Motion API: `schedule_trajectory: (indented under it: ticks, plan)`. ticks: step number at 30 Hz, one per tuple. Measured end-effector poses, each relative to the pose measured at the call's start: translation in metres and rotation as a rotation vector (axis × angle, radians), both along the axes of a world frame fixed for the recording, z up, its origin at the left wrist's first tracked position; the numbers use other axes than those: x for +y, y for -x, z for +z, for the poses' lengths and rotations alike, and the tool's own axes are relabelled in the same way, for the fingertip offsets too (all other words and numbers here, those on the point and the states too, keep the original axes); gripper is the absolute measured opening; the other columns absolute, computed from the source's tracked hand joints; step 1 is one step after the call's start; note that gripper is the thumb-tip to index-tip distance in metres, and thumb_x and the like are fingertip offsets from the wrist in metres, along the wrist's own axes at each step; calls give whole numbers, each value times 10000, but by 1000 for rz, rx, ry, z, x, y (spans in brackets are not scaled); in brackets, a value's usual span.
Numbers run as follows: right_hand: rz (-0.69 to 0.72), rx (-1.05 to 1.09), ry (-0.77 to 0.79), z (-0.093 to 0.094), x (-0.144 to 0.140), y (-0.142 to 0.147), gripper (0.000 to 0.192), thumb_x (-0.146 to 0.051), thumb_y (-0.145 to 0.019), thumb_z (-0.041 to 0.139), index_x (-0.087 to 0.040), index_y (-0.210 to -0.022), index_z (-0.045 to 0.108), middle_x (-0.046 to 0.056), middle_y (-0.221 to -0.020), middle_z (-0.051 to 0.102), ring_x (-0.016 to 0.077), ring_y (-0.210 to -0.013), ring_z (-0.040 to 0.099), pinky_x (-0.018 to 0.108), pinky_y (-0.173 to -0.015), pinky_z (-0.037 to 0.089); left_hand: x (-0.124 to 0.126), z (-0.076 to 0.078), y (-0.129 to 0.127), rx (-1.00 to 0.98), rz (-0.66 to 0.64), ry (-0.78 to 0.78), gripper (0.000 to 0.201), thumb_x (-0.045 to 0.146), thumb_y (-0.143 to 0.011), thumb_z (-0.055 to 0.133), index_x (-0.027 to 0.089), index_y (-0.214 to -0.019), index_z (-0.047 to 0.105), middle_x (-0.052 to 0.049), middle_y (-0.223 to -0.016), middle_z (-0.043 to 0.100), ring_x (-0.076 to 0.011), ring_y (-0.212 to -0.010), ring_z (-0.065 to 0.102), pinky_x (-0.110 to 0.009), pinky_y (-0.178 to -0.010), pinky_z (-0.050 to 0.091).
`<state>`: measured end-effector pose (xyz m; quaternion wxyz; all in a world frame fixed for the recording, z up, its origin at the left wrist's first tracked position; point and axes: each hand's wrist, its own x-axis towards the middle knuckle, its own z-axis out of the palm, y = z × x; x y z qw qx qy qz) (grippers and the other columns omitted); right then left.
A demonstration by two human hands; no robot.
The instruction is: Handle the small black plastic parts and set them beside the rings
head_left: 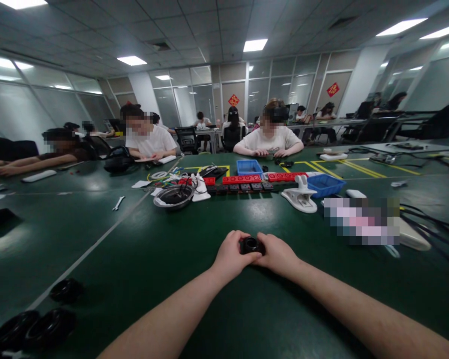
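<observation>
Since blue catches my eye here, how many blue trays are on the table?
2. One blue tray is straight ahead, just beyond a red socket strip; the second blue tray is farther right, beside a white clip. Others could be hidden.

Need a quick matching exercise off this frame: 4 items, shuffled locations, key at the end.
Items
1. centre black part
2. wrench
3. white clip
4. red socket strips

Locations
A. next to the right-hand blue tray
B. in a row across the table, beyond the hands
C. left of the clear dish
D. held between the left hand and right hand

Pairs: 1-D, 2-C, 3-A, 4-B
</observation>
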<state>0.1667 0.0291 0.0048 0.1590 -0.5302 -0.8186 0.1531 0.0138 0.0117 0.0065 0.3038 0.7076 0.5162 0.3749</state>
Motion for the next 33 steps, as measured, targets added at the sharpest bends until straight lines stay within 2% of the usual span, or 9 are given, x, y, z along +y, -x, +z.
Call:
schedule_trajectory:
  ticks: [3, 5, 8, 11, 17, 33]
  plan:
    - [122, 150, 62, 4, 3, -6, 490, -441, -514, 653, -159, -885, 502, 44, -832, 529, 169, -727, 488, 250, -591, 355, 5, 3, 5, -34, -135, 77, 388, 283, -538, 681, 167, -874, 524, 2, -808, 458, -84, -601, 406, -197, -528, 340]
    - [238, 260, 159, 9, 6, -10, 557, -375, -515, 674, -167, -993, 479, 45, -920, 520, 172, -795, 491, 260, -651, 375, 8, 5, 8, -46, -204, 98, 396, 293, -536, 685, 167, -878, 533, 1, -818, 456, -77, -591, 396, -189, -514, 333]
    - [330, 300, 304, 16, 9, -14, 460, -300, -551, 662, -161, -964, 517, 23, -873, 531, 156, -763, 501, 255, -646, 387, 10, 4, 10, -57, -233, 100, 408, 296, -534, 688, 168, -891, 539, -6, -837, 460, -82, -614, 406, -190, -526, 339]
    - [319, 293, 338, 19, 9, -14, 372, -257, -545, 663, -148, -883, 550, 4, -797, 531, 145, -714, 497, 244, -617, 387, 11, 2, 9, -66, -233, 112, 411, 294, -538, 685, 170, -901, 537, -11, -850, 467, -85, -621, 417, -197, -536, 350]
    - [322, 360, 385, 14, 10, -13, 355, -225, -565, 641, -136, -895, 546, -2, -775, 538, 132, -688, 491, 228, -593, 385, 10, 0, 9, -84, -221, 115, 417, 296, -529, 690, 167, -897, 540, -8, -834, 464, -76, -603, 404, -195, -534, 349]
    - [351, 317, 329, 10, 13, -15, 317, -265, -600, 621, -151, -889, 554, 0, -778, 530, 137, -702, 486, 228, -603, 371, 9, 2, 9, -62, -218, 88, 431, 334, -529, 687, 167, -895, 535, -17, -847, 475, -89, -628, 432, -207, -553, 358]
